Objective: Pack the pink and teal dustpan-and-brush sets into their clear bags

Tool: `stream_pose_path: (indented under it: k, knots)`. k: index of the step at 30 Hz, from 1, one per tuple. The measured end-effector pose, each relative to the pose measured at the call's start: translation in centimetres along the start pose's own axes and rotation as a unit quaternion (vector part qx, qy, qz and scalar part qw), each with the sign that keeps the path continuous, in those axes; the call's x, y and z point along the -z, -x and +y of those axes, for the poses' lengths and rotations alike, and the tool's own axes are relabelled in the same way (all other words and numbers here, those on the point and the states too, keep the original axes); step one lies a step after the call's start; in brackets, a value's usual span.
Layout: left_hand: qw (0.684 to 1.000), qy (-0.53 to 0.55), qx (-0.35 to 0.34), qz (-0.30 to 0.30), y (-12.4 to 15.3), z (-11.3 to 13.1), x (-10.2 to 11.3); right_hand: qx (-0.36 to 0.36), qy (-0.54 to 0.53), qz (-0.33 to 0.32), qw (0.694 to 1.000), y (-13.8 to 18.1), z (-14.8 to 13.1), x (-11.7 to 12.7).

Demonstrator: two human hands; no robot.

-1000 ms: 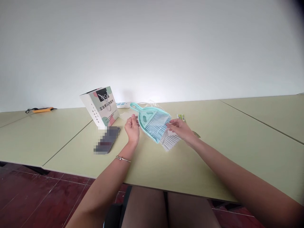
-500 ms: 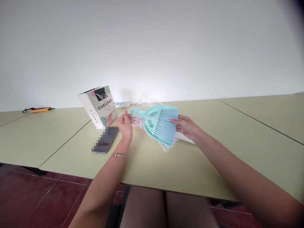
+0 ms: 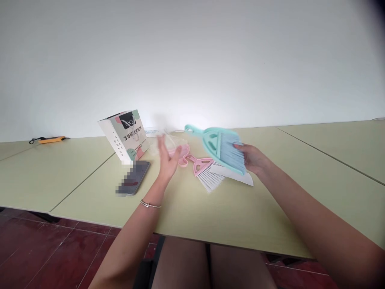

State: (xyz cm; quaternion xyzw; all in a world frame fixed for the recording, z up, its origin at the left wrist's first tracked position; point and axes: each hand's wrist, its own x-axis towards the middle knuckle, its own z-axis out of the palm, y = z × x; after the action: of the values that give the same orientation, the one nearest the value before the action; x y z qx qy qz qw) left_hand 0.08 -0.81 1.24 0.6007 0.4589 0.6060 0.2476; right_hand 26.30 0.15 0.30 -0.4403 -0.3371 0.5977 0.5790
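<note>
My right hand (image 3: 252, 157) grips the bristle end of a turquoise brush and dustpan set (image 3: 212, 142), held above the table with its looped handle pointing left. The brush's pale blue bristles (image 3: 232, 151) lie against the pan. My left hand (image 3: 168, 158) is open with its fingers spread, partly blurred. Just behind it is a crumpled clear plastic bag (image 3: 158, 146). On the table below lie a pink brush with white bristles (image 3: 203, 165) and a pink dustpan part (image 3: 182, 151). A white curved piece (image 3: 245, 178) shows beneath the turquoise set.
A printed carton (image 3: 128, 134) stands left of my left hand, with a phone (image 3: 140, 172) in front of it. An orange object with a black strap (image 3: 49, 139) lies far left. The pale table (image 3: 210, 216) meets a white wall (image 3: 192, 60) at the back.
The turquoise set has moved right and slightly up in my right hand, out of the clear bag. My left hand has opened, and the bag now lies behind it. The pink brush is uncovered.
</note>
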Motion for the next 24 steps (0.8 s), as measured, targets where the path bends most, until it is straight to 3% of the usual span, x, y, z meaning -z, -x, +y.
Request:
stream_pose_path:
  k: [1,3,5,6,8,10,12,14,15,18,20,22,24]
  knots:
    - [0.992,0.072,0.026,-0.103,0.4,0.3,-0.3,-0.013,0.032,-0.034,0.999,0.2,0.4,-0.4]
    - [0.95,0.192,0.066,-0.237,0.8,0.5,-0.7,-0.033,0.083,-0.088,0.992,0.7,1.2,-1.3]
    - [0.927,0.252,0.073,-0.269,0.9,0.4,-0.8,-0.027,0.132,-0.103,0.985,1.2,1.5,-2.0]
    - [0.926,0.261,0.065,-0.265,0.9,0.3,-0.8,0.003,0.161,-0.083,0.983,1.5,1.6,-2.4]
    - [0.933,0.255,0.034,-0.252,0.9,0.3,-1.0,0.144,0.227,0.004,0.963,2.4,1.3,-3.1]
    - [0.936,0.241,-0.015,-0.256,0.9,0.5,-1.2,0.331,0.317,0.067,0.886,3.4,0.9,-3.9]
    - [0.935,0.233,-0.064,-0.26,0.9,0.7,-1.4,0.446,0.426,0.018,0.787,4.2,0.7,-4.5]
    - [0.934,0.227,-0.099,-0.257,1.0,1.0,-1.6,0.467,0.515,-0.071,0.715,4.7,0.8,-4.9]
    - [0.935,0.221,-0.112,-0.254,1.1,1.1,-1.7,0.463,0.543,-0.1,0.694,4.8,0.8,-5.0]
    - [0.939,0.192,-0.134,-0.252,1.2,1.4,-2.0,0.458,0.573,-0.124,0.668,4.5,0.7,-4.8]
    - [0.947,0.174,-0.144,-0.227,1.0,1.5,-2.0,0.477,0.565,-0.105,0.665,4.3,0.1,-4.4]
    - [0.962,0.16,-0.162,-0.15,0.5,1.3,-1.4,0.521,0.534,-0.03,0.666,3.9,-0.9,-3.5]
    - [0.971,0.145,-0.185,-0.03,-0.4,0.8,-0.5,0.565,0.493,0.084,0.656,3.4,-2.0,-2.3]
